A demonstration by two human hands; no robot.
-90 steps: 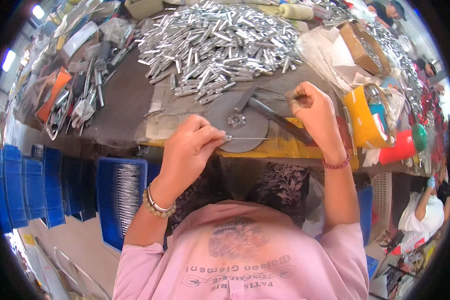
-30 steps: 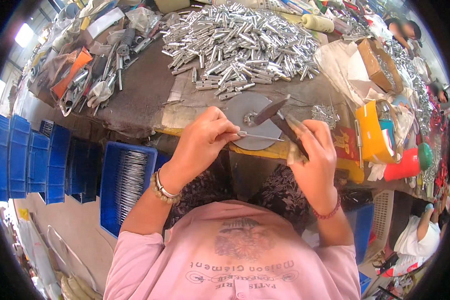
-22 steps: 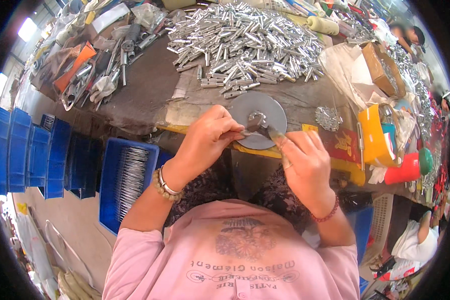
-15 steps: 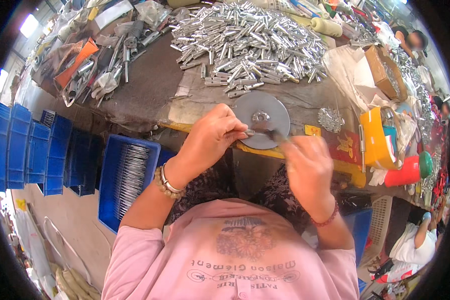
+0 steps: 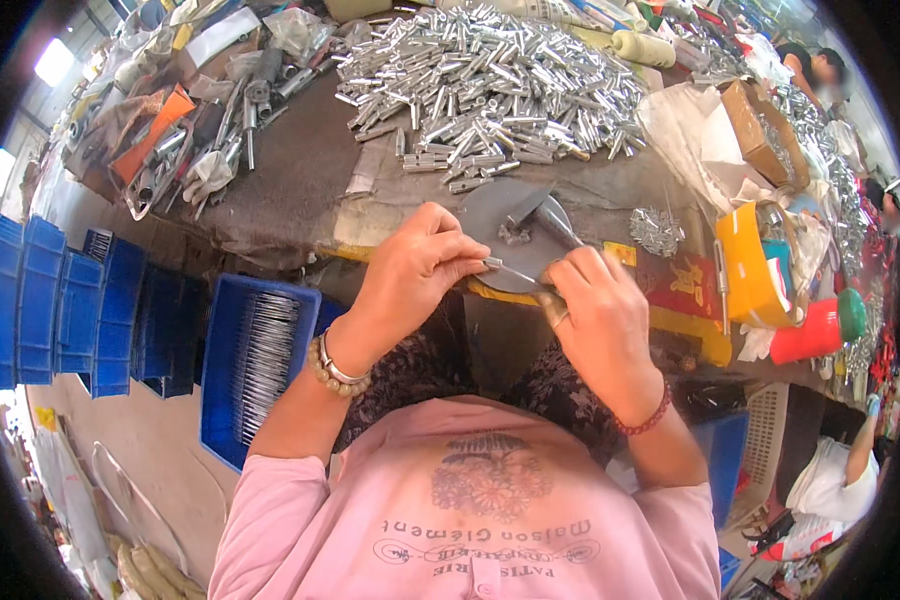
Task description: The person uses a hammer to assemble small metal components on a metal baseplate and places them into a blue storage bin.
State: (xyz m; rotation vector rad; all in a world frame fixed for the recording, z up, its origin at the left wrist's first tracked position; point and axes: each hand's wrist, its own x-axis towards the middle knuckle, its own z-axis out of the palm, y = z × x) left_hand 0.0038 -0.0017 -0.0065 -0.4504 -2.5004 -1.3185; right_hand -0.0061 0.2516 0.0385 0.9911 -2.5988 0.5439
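Note:
My left hand (image 5: 425, 255) pinches a short silver metal tube (image 5: 493, 263) between thumb and fingertips, over the near edge of a round grey plate (image 5: 480, 210). From the tube a thin metal rod (image 5: 518, 274) reaches toward the fingertips of my right hand (image 5: 600, 315). That hand is closed on a dark hammer-like tool (image 5: 558, 222); its wedge-shaped head lies over the plate and its other end runs behind my fingers. Whether these fingers also grip the rod is hard to see. A small clump of tiny parts (image 5: 513, 235) sits on the plate.
Beyond the plate spreads a big heap of silver tubes (image 5: 490, 85). To its right are a pile of small metal parts (image 5: 657, 232), a yellow container (image 5: 755, 265) and a red cup (image 5: 805, 340). A blue crate (image 5: 210, 400) of metal rods stands left, near stacked blue crates (image 5: 45, 300).
My right hand has moved slightly left and its blur is gone. The hammer-like tool now shows clearly over the plate. My left hand still pinches the tube, shifted slightly left.

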